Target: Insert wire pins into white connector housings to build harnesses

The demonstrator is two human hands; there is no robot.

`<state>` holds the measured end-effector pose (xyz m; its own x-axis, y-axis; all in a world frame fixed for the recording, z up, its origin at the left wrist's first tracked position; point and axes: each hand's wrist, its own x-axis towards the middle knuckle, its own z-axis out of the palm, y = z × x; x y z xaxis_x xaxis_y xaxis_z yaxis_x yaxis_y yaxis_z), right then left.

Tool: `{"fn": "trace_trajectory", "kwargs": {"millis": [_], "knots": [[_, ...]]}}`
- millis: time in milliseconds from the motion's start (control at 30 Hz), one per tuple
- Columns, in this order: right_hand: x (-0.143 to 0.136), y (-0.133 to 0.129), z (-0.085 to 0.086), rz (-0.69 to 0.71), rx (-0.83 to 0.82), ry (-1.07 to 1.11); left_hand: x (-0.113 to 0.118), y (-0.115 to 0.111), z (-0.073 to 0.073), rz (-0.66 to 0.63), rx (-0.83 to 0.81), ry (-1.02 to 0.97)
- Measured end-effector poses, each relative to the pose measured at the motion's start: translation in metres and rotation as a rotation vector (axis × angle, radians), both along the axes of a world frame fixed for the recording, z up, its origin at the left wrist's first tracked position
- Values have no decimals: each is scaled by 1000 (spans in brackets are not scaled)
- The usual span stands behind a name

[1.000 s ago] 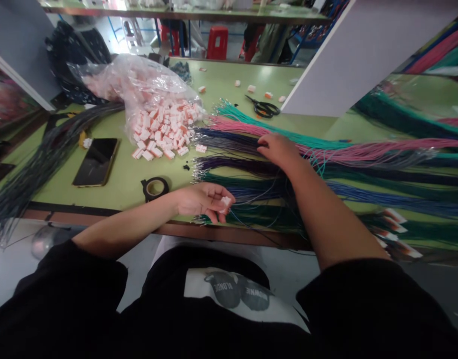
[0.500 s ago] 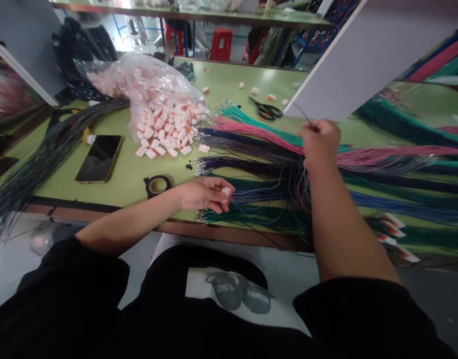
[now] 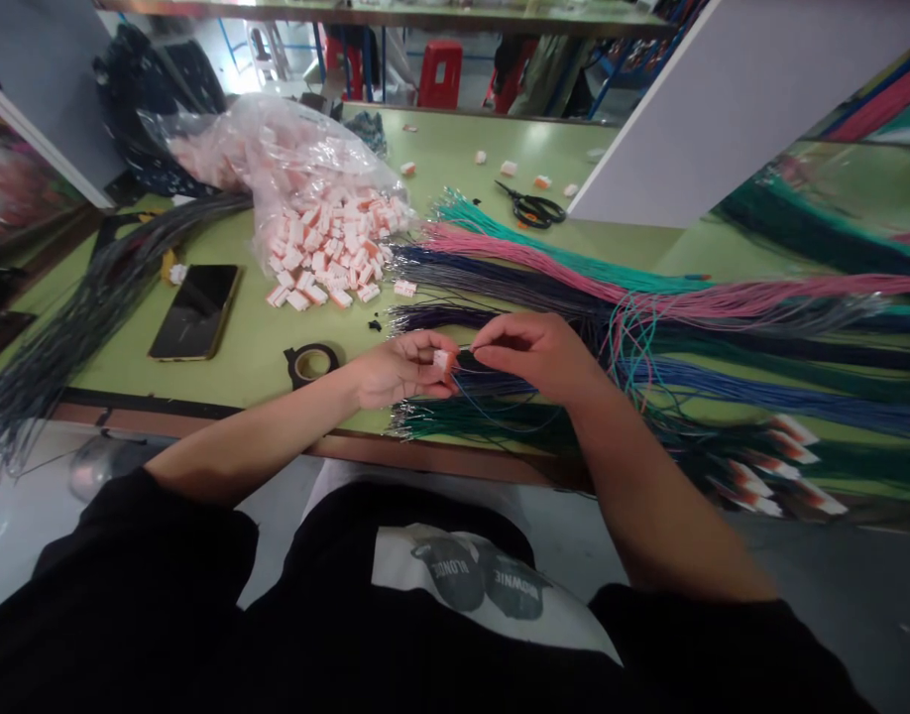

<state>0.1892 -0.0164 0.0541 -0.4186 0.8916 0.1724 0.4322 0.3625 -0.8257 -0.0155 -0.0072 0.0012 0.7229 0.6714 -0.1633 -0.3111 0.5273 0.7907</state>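
Between the thumb and fingers of my left hand [image 3: 399, 371] is a small white and orange connector [image 3: 443, 363]. Thin wires run from its right side. My right hand [image 3: 533, 355] is just right of it, thumb and forefinger pinched on a thin wire close to the connector. Beneath and beyond both hands lie bundles of pink wires [image 3: 529, 260], teal wires [image 3: 492, 235], dark blue and green wires. A heap of similar connectors [image 3: 328, 248] spills from a clear plastic bag [image 3: 277, 149] behind my left hand.
A phone [image 3: 196, 312] and a roll of black tape [image 3: 311, 365] lie left of my hands. Black scissors [image 3: 530, 206] rest near a white partition [image 3: 663, 129]. Grey wires [image 3: 113, 278] drape over the left edge. Finished-looking connectors [image 3: 793, 436] sit at the right front.
My right hand has come down and left from above the wire bundles to beside the connector. My left hand still holds the connector, now slightly higher.
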Motion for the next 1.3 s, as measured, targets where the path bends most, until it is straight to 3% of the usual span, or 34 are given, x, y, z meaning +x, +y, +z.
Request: {"fn": "trace_trajectory", "kwargs": {"millis": [233, 733, 1300], "knots": [[-3, -14, -5, -63, 220, -190, 1, -1, 0, -2, 6, -45], [-9, -17, -12, -104, 334, -397, 2, -1, -4, 2, 36, -6], [-14, -23, -8, -205, 238, -348, 4, -3, -5, 3, 84, 35]]}}
